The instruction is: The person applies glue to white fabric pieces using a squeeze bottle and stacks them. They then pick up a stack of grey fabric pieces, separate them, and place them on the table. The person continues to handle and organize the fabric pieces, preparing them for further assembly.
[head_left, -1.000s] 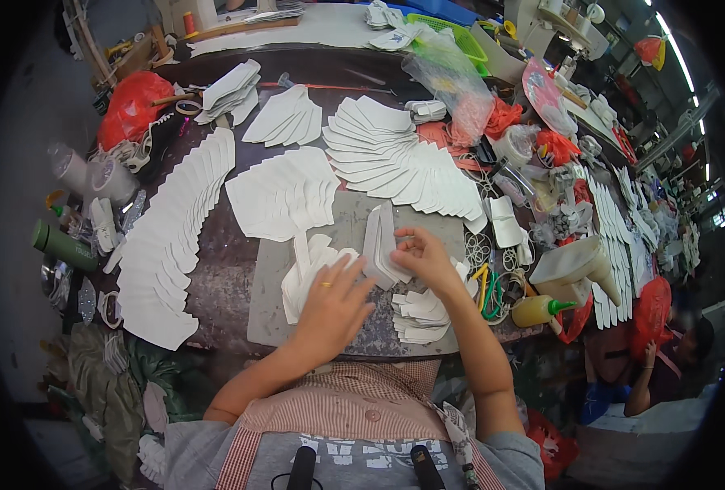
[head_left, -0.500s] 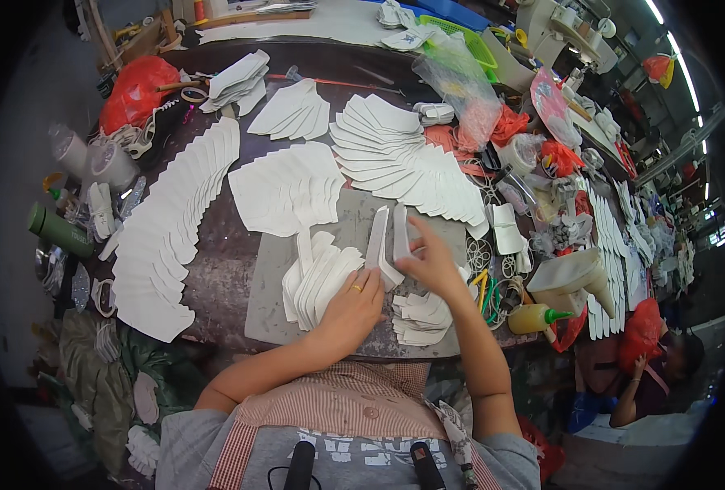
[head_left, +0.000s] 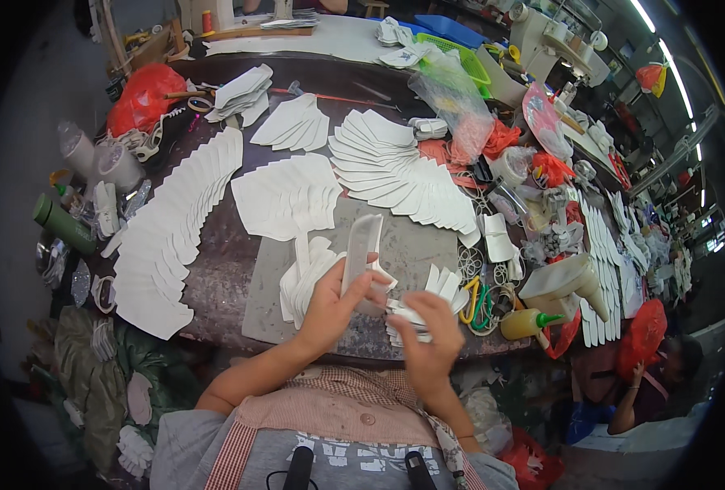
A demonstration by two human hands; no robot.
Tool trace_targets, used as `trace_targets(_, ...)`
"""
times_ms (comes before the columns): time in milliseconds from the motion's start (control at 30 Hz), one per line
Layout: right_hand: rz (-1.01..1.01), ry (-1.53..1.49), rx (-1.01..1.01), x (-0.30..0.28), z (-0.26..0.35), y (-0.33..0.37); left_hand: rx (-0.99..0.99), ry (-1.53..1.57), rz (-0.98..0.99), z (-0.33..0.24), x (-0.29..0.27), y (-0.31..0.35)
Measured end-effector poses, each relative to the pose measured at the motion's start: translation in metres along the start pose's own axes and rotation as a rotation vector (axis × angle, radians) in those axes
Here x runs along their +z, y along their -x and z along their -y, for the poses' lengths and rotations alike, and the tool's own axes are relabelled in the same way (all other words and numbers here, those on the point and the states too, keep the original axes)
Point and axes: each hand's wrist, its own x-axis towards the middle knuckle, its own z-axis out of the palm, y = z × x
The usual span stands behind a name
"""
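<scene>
My left hand point(head_left: 332, 300) is closed around a long, slightly bent white piece point(head_left: 361, 245), apparently shoe-upper material, and holds it raised over the grey board point(head_left: 436, 233). Part of the piece is hidden behind the fingers. My right hand point(head_left: 433, 339) is just right of it, over a small stack of white cut pieces point(head_left: 444, 283). Its thumb and forefinger are bent at the stack's near-left side. Motion smears these fingers, so whether they grip a piece is unclear. Another pile of white pieces point(head_left: 299, 286) lies left of my left hand, partly covered by it.
Fanned rows of white pieces point(head_left: 171, 224) point(head_left: 285, 196) point(head_left: 395, 163) cover much of the dark table. To the right are a yellow bottle with green tip point(head_left: 524, 324), yellow-handled scissors point(head_left: 470, 300) and a cream shoe last point(head_left: 558, 278). Another person point(head_left: 656, 380) is at the far right.
My left hand has lifted the long white piece off the board. My right hand has moved down and nearer, from beside the long pieces to the small stack. The view has shifted slightly.
</scene>
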Motion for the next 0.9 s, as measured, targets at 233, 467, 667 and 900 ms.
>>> trace_targets(233, 0.225, -1.032, 0.867, 0.018, -0.008, -0.026, 0.193, -0.567, 0.203, 0.005, -0.003, 0.028)
trace_targets(467, 0.25, -1.089, 0.834, 0.021, -0.008, -0.016, -0.003, -0.422, 0.101, -0.01, 0.0, 0.034)
trace_targets(667, 0.197, -1.121, 0.779, 0.019, -0.004, -0.013, -0.013, -0.406, 0.074, -0.014, 0.002, 0.03)
trace_targets(900, 0.207, -0.977, 0.733, 0.018, -0.005, 0.002, -0.032, -0.517, 0.19, -0.016, 0.006, 0.031)
